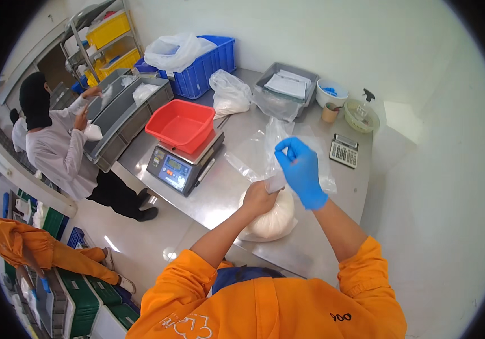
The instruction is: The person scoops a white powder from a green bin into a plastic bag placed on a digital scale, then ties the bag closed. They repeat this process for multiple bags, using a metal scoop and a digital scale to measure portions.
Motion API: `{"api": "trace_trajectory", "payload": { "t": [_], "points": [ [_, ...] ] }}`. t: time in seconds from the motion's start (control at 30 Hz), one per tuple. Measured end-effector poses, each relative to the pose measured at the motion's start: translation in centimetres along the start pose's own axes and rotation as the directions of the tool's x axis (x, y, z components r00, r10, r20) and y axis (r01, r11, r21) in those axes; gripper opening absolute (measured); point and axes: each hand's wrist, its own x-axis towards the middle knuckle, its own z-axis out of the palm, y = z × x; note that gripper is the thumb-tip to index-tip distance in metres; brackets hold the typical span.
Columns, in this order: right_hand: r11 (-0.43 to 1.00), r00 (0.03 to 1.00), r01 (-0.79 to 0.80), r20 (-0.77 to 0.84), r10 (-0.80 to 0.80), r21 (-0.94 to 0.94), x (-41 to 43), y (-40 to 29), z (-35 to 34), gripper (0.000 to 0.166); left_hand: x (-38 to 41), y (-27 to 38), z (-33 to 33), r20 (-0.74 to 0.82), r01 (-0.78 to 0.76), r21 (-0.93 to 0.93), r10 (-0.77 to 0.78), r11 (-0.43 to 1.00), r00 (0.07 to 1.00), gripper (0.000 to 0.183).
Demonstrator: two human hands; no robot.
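My bare left hand [260, 198] is closed round the gathered neck of a clear plastic bag [270, 220] filled with a whitish substance, at the near edge of the steel table. My right hand [299, 167], in a blue glove, is raised just above and to the right of it, thumb and fingertips together; whether something thin is pinched there I cannot tell. Beyond the hands lie clear plastic bags [249, 154]. Left of them stands a digital scale [174, 169] with an upright red plastic basin [181, 123] on its pan.
A calculator [344, 151] lies to the right. Along the back stand a grey tray with papers [287, 84], a white bowl [331, 92], a green basket [359, 120], a tied-looking clear bag [230, 91] and a blue crate [202, 63]. A co-worker handles bags over grey crates [130, 123] at left.
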Motion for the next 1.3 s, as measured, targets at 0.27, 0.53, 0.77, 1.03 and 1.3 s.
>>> {"api": "trace_trajectory", "payload": {
  "t": [0.27,0.53,0.77,1.03,1.3],
  "points": [
    [0.575,0.616,0.666,0.785,-0.065,-0.475,0.7,5.5,-5.2,0.014,0.3,-3.2,-1.3,0.01,-0.349,0.089,0.349,0.933,0.937,0.026],
    [0.523,0.91,0.399,0.393,-0.129,-0.753,-3.4,-2.8,-16.2,0.024,0.9,-2.7,-3.1,0.146,-0.216,0.298,0.18,0.93,0.973,0.03],
    [0.492,0.702,0.677,0.681,-0.208,-0.547,-3.6,8.3,-1.9,0.015,-0.1,0.0,-1.3,0.163,-0.379,0.291,0.345,0.879,0.925,0.025],
    [0.923,0.591,0.217,0.795,0.134,-0.317,-7.5,6.6,-7.0,0.026,-0.5,-0.8,-4.6,0.299,-0.501,0.157,0.443,0.851,0.845,0.017],
    [-0.3,0.491,-0.836,0.87,-0.033,0.46,-17.7,2.8,3.4,0.024,6.3,2.7,-3.0,0.846,-0.618,0.442,-0.073,0.65,0.528,0.022]
  ]
}}
